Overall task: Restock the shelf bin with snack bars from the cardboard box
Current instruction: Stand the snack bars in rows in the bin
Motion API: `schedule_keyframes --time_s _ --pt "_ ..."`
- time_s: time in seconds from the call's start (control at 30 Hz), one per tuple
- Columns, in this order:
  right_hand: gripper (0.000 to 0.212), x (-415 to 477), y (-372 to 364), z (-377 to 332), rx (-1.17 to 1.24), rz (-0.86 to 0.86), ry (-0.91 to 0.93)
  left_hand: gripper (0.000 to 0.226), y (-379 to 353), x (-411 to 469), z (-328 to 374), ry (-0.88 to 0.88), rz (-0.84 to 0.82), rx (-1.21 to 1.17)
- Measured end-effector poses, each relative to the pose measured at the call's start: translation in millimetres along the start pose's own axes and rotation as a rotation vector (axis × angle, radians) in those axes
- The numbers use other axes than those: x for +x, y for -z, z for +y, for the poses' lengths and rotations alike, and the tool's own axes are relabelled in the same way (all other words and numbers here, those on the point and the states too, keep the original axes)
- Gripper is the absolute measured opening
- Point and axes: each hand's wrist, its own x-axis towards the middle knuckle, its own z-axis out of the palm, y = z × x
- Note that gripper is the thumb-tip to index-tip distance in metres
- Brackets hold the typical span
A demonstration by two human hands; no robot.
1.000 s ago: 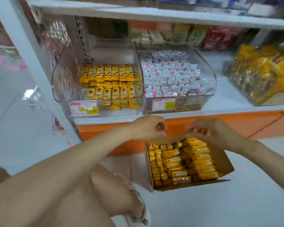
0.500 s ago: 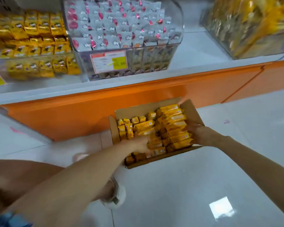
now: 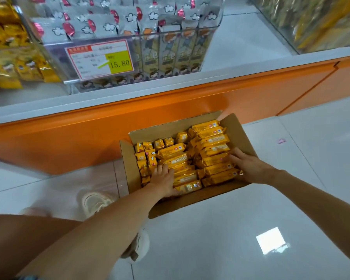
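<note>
A: A second ago your hands hung above the cardboard box point(image 3: 238, 128). What changed?

B: You dropped both into it. Your left hand point(image 3: 163, 179) lay flat, fingers spread, on the snack bars point(image 3: 212, 150) in the box; your right hand point(image 3: 249, 165) cupped the stack, closed on nothing yet.

A: The shelf bin point(image 3: 18, 63)?

B: Up and left of the box, waiting.

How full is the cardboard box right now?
Nearly full. The cardboard box is open, and yellow snack bars in packed rows cover its whole visible floor. Depth of the stack: cannot tell.
</note>
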Motion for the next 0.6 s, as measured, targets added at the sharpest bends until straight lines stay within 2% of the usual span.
schedule_keyframes --time_s 0.2,0.33,0.5,0.6 --pt "0.062 -2 -7 1 0.002 0.012 -0.021 0.087 6 5 -1 -0.006 -0.077 -0.015" --pt "0.067 1 -5 1 -0.022 -0.027 -0.051 0.083 7 -1 -3 -0.029 -0.096 -0.06" --pt "0.072 -1 3 2 0.063 -0.108 -0.132 0.055 5 -5 -1 -0.109 0.003 -0.235" --pt "0.067 -6 11 1 0.139 -0.122 -0.175 0.044 5 -7 2 -0.097 0.028 -0.296"
